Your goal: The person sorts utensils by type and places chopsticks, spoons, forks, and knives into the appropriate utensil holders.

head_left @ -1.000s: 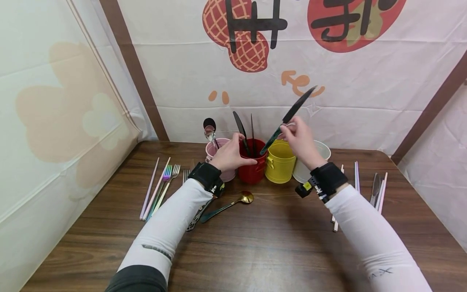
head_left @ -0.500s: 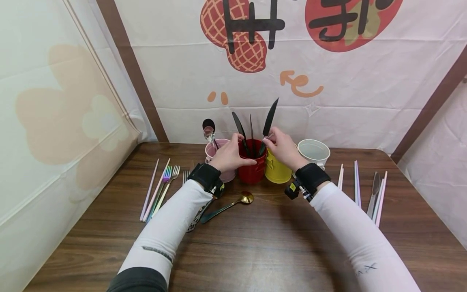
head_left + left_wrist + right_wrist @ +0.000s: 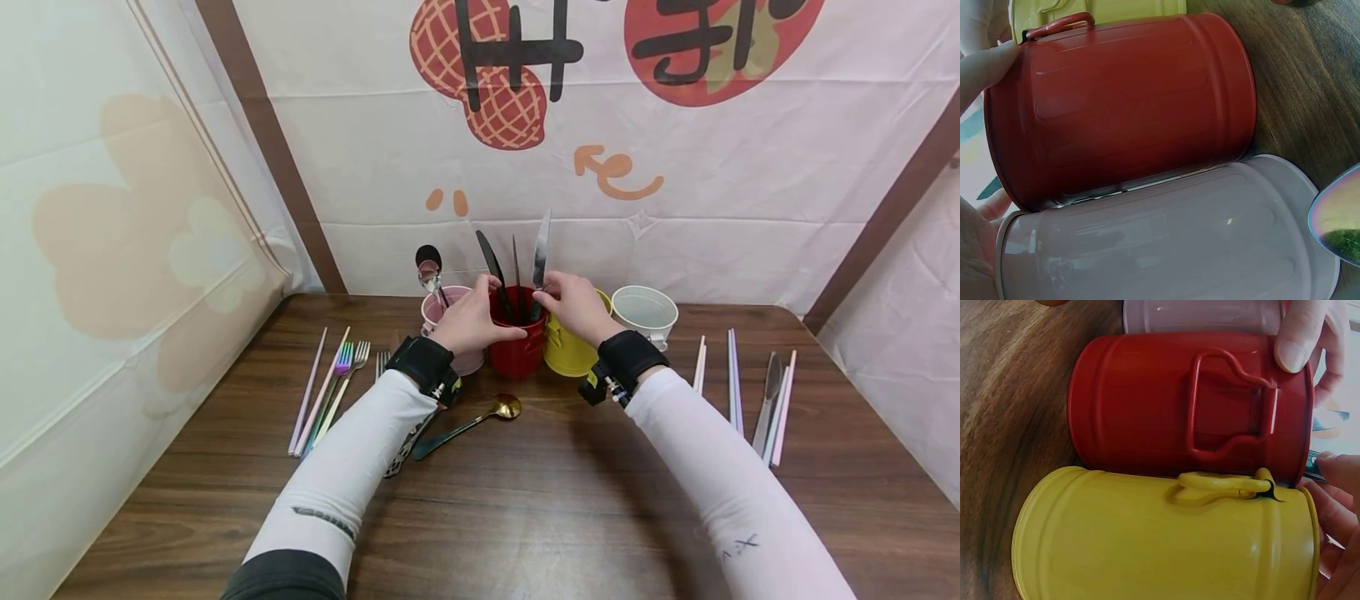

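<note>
In the head view my left hand holds the rim of a red metal bucket, thumb on the near side and fingers at the far side. My right hand pinches a table knife, blade up, its handle inside that bucket's mouth. The right wrist view shows the dark green handle between the fingertips at the rim. Two other knives stand in the red bucket: one with a broad dark blade leaning left, another seen edge-on. The handle's lower end is hidden.
A pink bucket with spoons stands left; yellow and white buckets stand right. Forks and chopsticks lie left, chopsticks and a knife right. A gold-bowled spoon lies in front.
My right hand has moved left and down, bringing the knife from above the yellow bucket upright into the red one. The left hand has stayed on the red rim.
</note>
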The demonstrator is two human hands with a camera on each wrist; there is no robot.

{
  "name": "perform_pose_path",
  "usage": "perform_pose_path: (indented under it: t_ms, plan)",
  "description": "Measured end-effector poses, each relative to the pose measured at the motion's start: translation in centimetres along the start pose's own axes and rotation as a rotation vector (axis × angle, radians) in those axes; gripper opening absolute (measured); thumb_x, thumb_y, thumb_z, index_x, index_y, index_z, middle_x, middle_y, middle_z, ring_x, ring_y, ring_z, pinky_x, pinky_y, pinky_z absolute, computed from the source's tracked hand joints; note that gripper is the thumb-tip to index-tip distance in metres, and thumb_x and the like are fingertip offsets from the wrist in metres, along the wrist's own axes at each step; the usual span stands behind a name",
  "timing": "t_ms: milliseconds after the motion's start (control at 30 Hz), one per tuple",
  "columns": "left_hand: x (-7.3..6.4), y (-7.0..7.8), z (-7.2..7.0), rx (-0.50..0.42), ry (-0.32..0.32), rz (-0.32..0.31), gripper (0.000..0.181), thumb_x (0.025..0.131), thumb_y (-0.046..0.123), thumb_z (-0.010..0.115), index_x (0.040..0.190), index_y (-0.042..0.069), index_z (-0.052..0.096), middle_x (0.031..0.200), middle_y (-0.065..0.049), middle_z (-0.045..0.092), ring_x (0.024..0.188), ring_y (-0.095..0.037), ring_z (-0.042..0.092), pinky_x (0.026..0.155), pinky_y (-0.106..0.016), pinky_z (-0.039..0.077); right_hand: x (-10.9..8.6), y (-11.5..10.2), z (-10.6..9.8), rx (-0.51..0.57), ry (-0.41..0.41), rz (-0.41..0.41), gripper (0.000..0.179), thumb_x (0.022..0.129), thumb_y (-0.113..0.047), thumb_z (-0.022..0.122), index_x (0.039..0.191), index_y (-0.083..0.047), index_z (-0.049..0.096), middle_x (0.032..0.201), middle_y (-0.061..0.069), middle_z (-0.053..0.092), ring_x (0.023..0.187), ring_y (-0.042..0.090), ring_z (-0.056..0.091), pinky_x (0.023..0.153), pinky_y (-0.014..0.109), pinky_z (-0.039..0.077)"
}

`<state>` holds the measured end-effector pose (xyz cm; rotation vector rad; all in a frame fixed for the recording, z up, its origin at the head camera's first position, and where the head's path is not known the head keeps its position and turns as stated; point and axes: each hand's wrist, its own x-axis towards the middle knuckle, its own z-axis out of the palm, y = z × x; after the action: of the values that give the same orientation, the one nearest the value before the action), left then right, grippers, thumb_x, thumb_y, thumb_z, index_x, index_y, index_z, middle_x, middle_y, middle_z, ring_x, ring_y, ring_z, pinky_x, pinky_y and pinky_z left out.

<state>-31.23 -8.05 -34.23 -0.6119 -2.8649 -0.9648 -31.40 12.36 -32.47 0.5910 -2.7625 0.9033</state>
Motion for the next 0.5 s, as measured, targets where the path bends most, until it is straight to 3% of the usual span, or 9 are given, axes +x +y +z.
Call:
perform_pose_path:
  t_ms: [267,500]
  plan:
    - [0.0,0.1,0.0,0.005,0.002,0.0,0.086,0.077,0.048,0.079,0.136,0.007,0.032,0.12,-0.015,0.056,0.096,-0.024,0.06,0.09,-0.039,0.05,0.9,-0.9,0.8,-0.17,-0.049,-0.002,0.016,0.092,-0.022,0.068,0.096,-0.006,0.067,0.087,0.008,0.07,0.077,0.023,0.062,0.07,0.037,0.05]
    - [-0.1,0.2,0.0,0.011,0.002,0.0,0.085,0.076,0.048,0.079,0.135,0.009,0.032,0.119,-0.014,0.056,0.096,-0.024,0.06,0.089,-0.039,0.051,0.8,-1.1,0.7,-0.156,-0.056,0.03,0.019,0.093,-0.021,0.067,0.103,-0.005,0.071,0.091,0.009,0.071,0.081,0.023,0.062,0.074,0.037,0.051]
